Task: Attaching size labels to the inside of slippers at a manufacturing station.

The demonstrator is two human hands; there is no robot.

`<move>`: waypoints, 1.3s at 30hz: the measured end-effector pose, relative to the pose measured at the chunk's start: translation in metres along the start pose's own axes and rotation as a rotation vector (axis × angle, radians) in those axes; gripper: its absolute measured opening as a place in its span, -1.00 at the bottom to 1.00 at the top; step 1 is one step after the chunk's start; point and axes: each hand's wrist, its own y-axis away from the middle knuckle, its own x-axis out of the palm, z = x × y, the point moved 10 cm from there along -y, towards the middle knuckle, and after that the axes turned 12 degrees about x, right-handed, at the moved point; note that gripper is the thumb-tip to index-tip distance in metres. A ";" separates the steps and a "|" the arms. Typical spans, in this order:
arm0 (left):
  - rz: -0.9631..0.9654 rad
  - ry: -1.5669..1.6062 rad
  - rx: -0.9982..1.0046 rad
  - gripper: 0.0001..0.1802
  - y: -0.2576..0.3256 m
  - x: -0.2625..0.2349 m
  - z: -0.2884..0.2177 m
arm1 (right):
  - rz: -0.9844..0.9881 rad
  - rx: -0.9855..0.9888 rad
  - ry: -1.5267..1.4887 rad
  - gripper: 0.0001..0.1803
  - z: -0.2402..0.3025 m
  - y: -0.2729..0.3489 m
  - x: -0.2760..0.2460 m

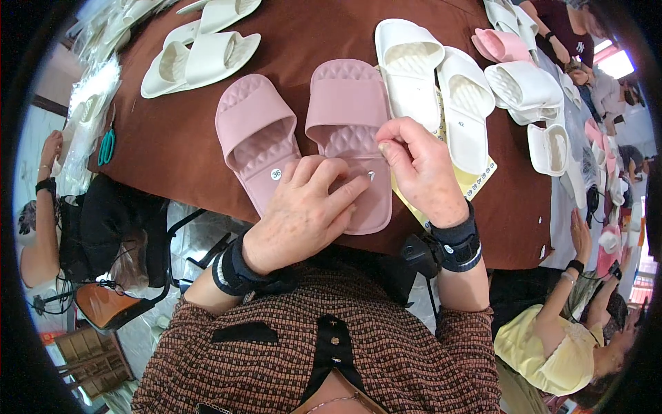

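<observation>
A pair of dusty-pink slippers lies before me: the left slipper (254, 131) and the right slipper (348, 103), straps away from me. A round white sticker (276, 174) sits on the left one's insole. My left hand (307, 207) rests over the heel parts, fingers bent and apart, the index reaching toward a small white sticker (371, 176) on the right slipper. Just above that sticker my right hand (424, 169) is closed, thumb and index pinched together; whatever they hold is too small to make out. Right of it, white slippers (465, 124) lie on a yellow label sheet (479, 183).
More white slippers (207, 62) lie at the far left, others (524, 86) at the right beside a pink pair (502, 45). Teal scissors (107, 146) are at the brown tablecloth's (165, 138) left edge. Co-workers sit on both sides; a person in yellow (552, 345) is at right.
</observation>
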 end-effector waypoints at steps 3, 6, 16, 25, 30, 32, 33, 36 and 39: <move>0.023 -0.023 -0.002 -0.53 -0.002 0.002 -0.001 | -0.014 0.007 -0.001 -0.93 -0.001 0.000 -0.001; 0.035 -0.050 -0.002 -0.50 -0.004 0.002 -0.003 | -0.024 -0.007 0.012 -0.93 0.001 0.000 -0.001; 0.083 -0.067 -0.002 -0.51 -0.006 0.003 -0.001 | -0.034 -0.034 0.052 -0.93 0.006 0.001 -0.001; 0.104 -0.050 0.029 -0.48 -0.006 0.003 -0.002 | -0.023 -0.033 0.051 -0.92 0.006 0.001 0.000; 0.109 -0.051 0.030 -0.45 -0.005 0.003 -0.003 | -0.017 -0.025 0.036 -0.92 0.005 0.001 0.000; 0.113 -0.043 0.025 -0.44 -0.004 0.004 -0.002 | -0.017 -0.027 0.032 -0.92 0.006 0.001 0.000; 0.084 -0.014 0.019 -0.46 -0.004 0.002 0.000 | -0.014 -0.022 0.036 -0.91 0.005 0.001 0.000; 0.022 0.042 0.011 -0.51 -0.004 -0.003 0.005 | -0.011 -0.019 0.034 -0.91 0.005 0.001 0.000; -0.039 0.101 -0.024 -0.56 -0.003 -0.007 0.009 | 0.007 -0.003 0.018 -0.91 0.004 0.001 0.000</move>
